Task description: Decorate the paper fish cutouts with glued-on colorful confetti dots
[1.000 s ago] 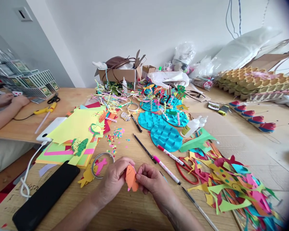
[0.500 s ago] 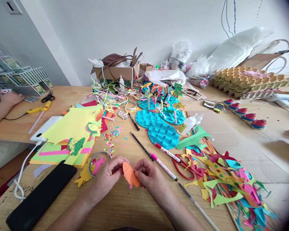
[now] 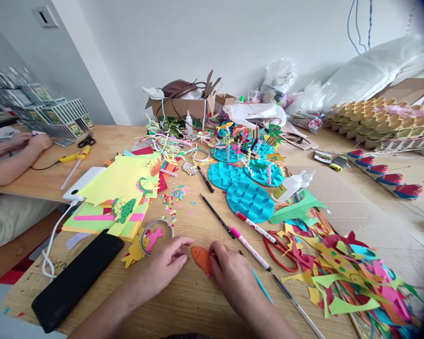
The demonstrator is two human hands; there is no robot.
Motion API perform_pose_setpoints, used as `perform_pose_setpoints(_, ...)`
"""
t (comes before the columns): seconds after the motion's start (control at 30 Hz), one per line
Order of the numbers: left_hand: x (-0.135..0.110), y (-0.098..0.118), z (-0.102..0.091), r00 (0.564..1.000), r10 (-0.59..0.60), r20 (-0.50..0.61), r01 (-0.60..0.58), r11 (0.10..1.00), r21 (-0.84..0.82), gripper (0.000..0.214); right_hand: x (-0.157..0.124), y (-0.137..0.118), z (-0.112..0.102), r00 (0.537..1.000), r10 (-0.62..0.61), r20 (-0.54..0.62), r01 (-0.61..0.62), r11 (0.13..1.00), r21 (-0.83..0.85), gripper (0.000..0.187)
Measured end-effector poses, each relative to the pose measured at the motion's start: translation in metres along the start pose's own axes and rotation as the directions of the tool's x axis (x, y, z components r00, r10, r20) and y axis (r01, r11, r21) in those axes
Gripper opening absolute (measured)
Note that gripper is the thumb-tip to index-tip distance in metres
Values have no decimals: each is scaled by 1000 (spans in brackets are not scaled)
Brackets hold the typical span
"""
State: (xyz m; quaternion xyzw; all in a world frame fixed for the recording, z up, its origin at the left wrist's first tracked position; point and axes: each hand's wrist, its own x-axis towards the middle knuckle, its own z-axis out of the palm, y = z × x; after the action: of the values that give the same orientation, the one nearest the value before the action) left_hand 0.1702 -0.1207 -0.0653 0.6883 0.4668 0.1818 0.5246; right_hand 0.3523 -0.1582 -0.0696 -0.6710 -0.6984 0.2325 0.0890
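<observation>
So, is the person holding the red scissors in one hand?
No, the red scissors lie untouched on the table, beside the pink pen.

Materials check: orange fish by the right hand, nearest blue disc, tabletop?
Orange fish: looks like matte craft paper or thin card; flat, clean cut edges, drawn eye. Blue disc: probably paper too, matte, with woven strips giving a ridged checker surface. Tabletop: light wood or wood-look laminate, with visible grain and low sheen; can't tell which.
</observation>
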Motion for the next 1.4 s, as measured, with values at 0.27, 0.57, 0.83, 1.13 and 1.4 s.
perform_pose_setpoints(0.27,-12,-13,-63,933,246,-263,-72,842,534,24,-2,-1,-2,1000,13,17,-11,994,-107,16)
perform_pose_setpoints(0.57,-28,-30,-57,959,246,-143,-52,647,761,30,-4,2,-8,997,33,75,-27,996,-81,16)
perform_pose_setpoints(0.83,-27,-34,-48,957,284,-65,-127,610,782,12,-6,1,-10,997,40,71,-35,997,-67,10)
perform_pose_setpoints(1.13,-23,-36,-50,898,440,-25,-254,564,786,22,-4,-5,-9,991,76,108,-62,990,-130,10)
perform_pose_setpoints(1.4,-36,-17,-65,890,441,-112,-197,595,779,19,-6,1,-5,997,45,56,-40,996,-85,4)
